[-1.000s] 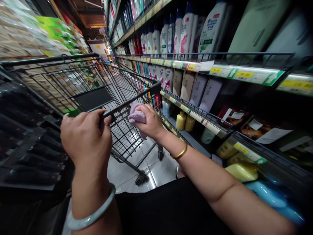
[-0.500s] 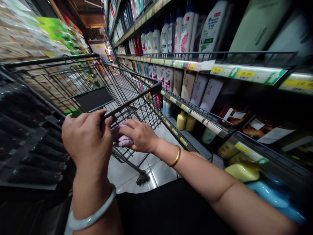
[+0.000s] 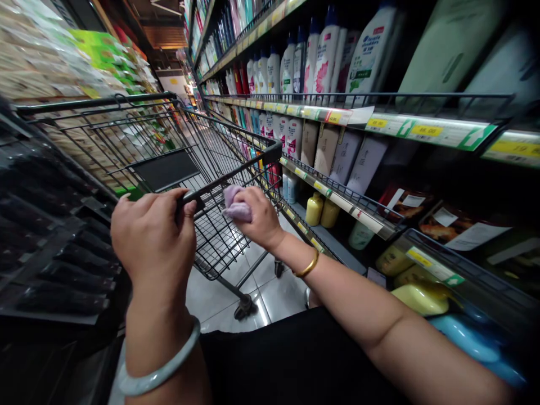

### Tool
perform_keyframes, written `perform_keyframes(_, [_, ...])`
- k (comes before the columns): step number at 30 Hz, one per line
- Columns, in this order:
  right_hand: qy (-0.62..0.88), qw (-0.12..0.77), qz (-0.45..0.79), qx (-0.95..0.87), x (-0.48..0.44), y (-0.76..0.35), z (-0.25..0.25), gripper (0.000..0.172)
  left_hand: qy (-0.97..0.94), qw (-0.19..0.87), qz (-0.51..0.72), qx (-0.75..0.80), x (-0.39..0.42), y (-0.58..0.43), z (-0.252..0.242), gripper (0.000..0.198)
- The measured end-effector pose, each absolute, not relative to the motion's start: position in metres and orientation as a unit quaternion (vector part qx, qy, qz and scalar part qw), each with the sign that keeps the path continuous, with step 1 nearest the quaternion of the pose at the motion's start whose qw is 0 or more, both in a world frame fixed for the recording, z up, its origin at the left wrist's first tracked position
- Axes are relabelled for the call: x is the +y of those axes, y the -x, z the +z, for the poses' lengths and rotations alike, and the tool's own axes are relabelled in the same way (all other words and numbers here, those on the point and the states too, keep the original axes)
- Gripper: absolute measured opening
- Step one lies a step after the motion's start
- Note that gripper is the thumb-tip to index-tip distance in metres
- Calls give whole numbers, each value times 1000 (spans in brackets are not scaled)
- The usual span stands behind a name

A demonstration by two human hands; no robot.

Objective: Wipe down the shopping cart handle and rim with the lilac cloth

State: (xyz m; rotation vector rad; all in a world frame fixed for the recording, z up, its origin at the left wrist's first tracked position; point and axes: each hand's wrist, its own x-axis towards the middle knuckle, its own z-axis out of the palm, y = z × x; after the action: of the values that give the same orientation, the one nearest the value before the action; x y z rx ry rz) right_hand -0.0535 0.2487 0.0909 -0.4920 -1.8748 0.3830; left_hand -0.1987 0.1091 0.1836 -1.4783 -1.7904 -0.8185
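Observation:
A black wire shopping cart (image 3: 163,170) stands in front of me, its handle bar running across the near side. My left hand (image 3: 156,233), with a pale bangle on the wrist, is wrapped round that bar. In my right hand (image 3: 264,216), which wears a gold bracelet, a crumpled lilac cloth (image 3: 237,205) is bunched between the fingers. The cloth is close to the right part of the handle; whether it touches the bar I cannot tell. Below the hands the cart's wire basket shows the floor through it.
Shelves on the right carry shampoo bottles (image 3: 327,56), yellow bottles (image 3: 314,209) and boxes behind wire rails with price tags (image 3: 426,130). Stacked packs (image 3: 37,56) line the left side. Dark packaged goods (image 3: 54,225) stand close by my left arm. A cart wheel (image 3: 243,307) rests on the tiled floor.
My right hand has moved right and up with the lilac cloth, away from my left hand. The left hand keeps its hold on the handle. The view has shifted slightly.

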Motion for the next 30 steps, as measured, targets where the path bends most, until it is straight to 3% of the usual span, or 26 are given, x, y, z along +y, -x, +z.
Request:
perform_keyframes(3, [181,532,161,-812,250,51,96,24,562,334,-312,-690,109,199,184,43])
perform_keyframes(8, [372,631,254,-632,294,44,102,19,567,339,-302,-687,111,197,184,43])
perform_keyframes(10, [382,658,264,-593,294,48,106,21,569,341,-295,-688,111,196,184,46])
perform_keyframes(14, [222,662,194,-689,250,66,116,22,571,343,-293,-686,109,197,186,50])
perform_keyframes(18, [109,563,114,-812,219,69,122,24,569,342,-301,-685,107,199,186,50])
perform_keyframes(20, [136,552,114,-815,231,62,123,25,567,337,-308,-686,105,199,185,48])
perform_keyframes(25, [358,629,228,-651,289,44,116,22,568,330,-302,-691,105,198,185,43])
perform_keyframes(27, [370,640,249,-626,292,45,112,30,567,332,-300,-692,106,197,185,44])
perform_keyframes(30, [275,637,248,-677,267,55,112,59,563,333,-300,-694,107,197,185,48])
